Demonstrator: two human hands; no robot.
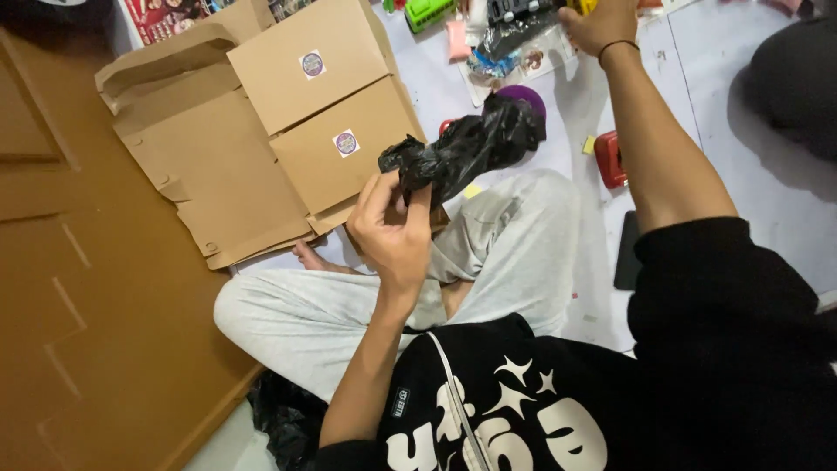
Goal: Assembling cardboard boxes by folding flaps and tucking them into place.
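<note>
The left hand (394, 228) pinches a crumpled black bag (466, 146) between thumb and fingers, closed tight on its lower end; the bag sticks up and away toward one o'clock from the hand, over the person's lap. The right hand (600, 24) is stretched far out at twelve o'clock, at the top edge of the view, fingers curled down onto a yellow thing (582, 5) among a heap of small goods; whether it truly grips it cannot be told, as the edge cuts it off. A black band (617, 46) rings that wrist.

At ten o'clock from the left hand lie flat brown boxes (288, 113), two of them with a round sticker each. Just behind the bag, at its far side, a purple disc (526, 94) shows. At three o'clock from the bag a red thing (609, 159) lies on the pale floor (724, 105), and below that a dark flat slab (627, 251). A green toy (428, 12) sits at the top edge. The person sits cross-legged in grey trousers (514, 253).
</note>
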